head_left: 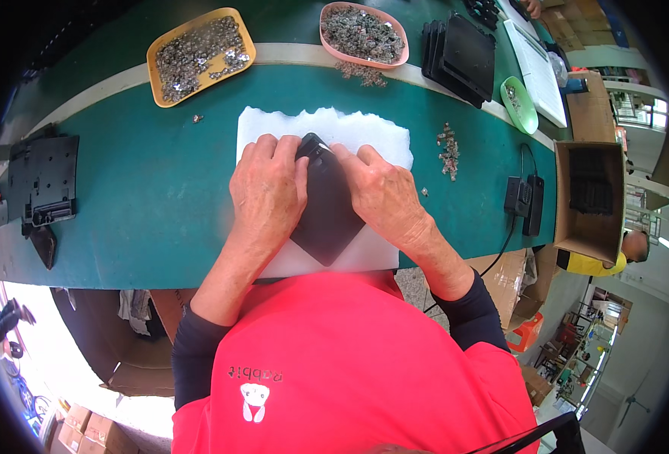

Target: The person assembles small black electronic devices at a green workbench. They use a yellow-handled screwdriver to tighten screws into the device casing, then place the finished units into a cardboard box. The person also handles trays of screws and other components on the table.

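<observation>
Both my hands are on a flat black plastic panel, turned so that one corner points away from me and another toward me. It lies on a white foam sheet with a ragged far edge. My left hand grips the panel's left side, thumb along its edge. With bent fingers my right hand holds the right side near the far corner. A small pale, shiny strip shows at that corner beside my right fingertips; what it is I cannot make out.
Small metal pieces fill a yellow tray and a pink tray; more lie loose on the green mat. A green tray, stacked black panels, power adapters and a cardboard box stand right. Black parts lie left.
</observation>
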The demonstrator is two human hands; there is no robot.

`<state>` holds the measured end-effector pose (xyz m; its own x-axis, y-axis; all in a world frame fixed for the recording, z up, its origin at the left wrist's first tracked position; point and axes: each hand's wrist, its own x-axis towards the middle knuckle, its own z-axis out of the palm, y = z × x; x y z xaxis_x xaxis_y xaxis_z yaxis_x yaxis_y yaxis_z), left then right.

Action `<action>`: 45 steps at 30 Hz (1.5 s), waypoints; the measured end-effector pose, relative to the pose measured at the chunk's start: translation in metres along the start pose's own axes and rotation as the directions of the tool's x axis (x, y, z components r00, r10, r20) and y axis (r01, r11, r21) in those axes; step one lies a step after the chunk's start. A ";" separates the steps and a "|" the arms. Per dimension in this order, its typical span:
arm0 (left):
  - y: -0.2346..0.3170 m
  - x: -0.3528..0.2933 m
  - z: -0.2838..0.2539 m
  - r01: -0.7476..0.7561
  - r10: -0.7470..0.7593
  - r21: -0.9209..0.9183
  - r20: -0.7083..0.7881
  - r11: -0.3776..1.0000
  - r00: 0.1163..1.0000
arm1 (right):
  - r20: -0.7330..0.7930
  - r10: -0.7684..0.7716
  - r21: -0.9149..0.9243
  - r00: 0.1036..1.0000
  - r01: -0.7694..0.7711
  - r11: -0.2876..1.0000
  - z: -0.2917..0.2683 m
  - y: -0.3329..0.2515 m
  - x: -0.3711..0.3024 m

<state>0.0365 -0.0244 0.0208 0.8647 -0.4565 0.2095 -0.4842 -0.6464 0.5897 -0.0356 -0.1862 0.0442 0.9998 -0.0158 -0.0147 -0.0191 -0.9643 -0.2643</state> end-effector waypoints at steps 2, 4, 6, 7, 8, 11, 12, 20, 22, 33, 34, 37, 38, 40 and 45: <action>0.000 0.000 0.000 0.007 -0.007 -0.005 0.003 1.000 1.000 | 0.003 -0.015 0.009 1.000 0.015 1.000 0.001 0.001 0.000; 0.000 0.000 0.001 0.002 -0.001 -0.011 0.007 1.000 1.000 | 0.055 -0.014 0.000 0.998 0.014 1.000 -0.001 0.002 0.002; -0.001 0.000 0.002 -0.011 0.010 -0.033 -0.007 0.999 1.000 | 0.116 -0.026 -0.005 0.993 0.027 1.000 -0.005 0.002 0.005; -0.002 0.001 0.002 -0.017 0.017 -0.041 -0.015 0.999 1.000 | 0.150 -0.039 -0.005 0.988 0.040 0.999 -0.010 0.000 0.008; -0.002 0.001 0.003 -0.015 0.015 -0.041 -0.012 0.999 1.000 | 0.184 -0.051 -0.005 0.982 0.053 0.999 -0.014 -0.002 0.011; -0.004 0.003 0.003 -0.014 0.014 -0.032 -0.010 0.999 1.000 | 0.389 -0.021 -0.085 0.921 0.058 0.995 -0.028 -0.011 0.028; -0.004 0.004 0.005 -0.011 0.011 -0.035 -0.013 0.999 1.000 | 0.369 -0.034 -0.078 0.929 0.067 0.995 -0.029 -0.009 0.029; 0.004 0.000 -0.002 -0.069 0.064 0.091 0.054 0.993 0.996 | 0.207 -0.060 -0.113 0.977 0.085 0.990 -0.026 0.002 0.018; 0.006 -0.002 -0.002 -0.076 0.071 0.107 0.047 0.991 0.996 | 0.235 -0.051 -0.129 0.971 0.083 0.988 -0.029 0.002 0.015; 0.004 -0.005 0.003 -0.052 0.050 0.076 0.019 0.996 0.999 | 0.335 0.018 0.005 0.942 -0.021 1.000 -0.031 -0.001 0.017; 0.005 -0.005 0.002 -0.048 0.047 0.072 0.019 0.996 0.999 | 0.327 0.008 0.028 0.945 -0.018 0.999 -0.027 0.003 0.016; 0.005 -0.005 0.003 -0.054 0.054 0.061 0.011 0.997 0.998 | 0.318 0.000 0.061 0.948 -0.021 0.998 -0.025 0.005 0.015; 0.005 -0.005 0.003 -0.053 0.052 0.059 0.011 0.997 0.999 | 0.318 0.002 0.066 0.948 -0.024 0.998 -0.025 0.005 0.014; 0.005 -0.005 0.004 -0.052 0.052 0.057 0.011 0.997 0.999 | 0.333 0.021 0.008 0.943 -0.025 1.000 -0.026 0.001 0.015; 0.002 -0.005 0.007 -0.069 0.068 0.040 0.005 0.997 0.998 | 0.394 0.021 -0.131 0.919 0.033 0.991 -0.039 -0.015 0.018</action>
<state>0.0303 -0.0271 0.0156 0.8289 -0.5025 0.2458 -0.5473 -0.6375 0.5423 -0.0168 -0.1821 0.0859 0.9142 0.0695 -0.3991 0.0158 -0.9905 -0.1363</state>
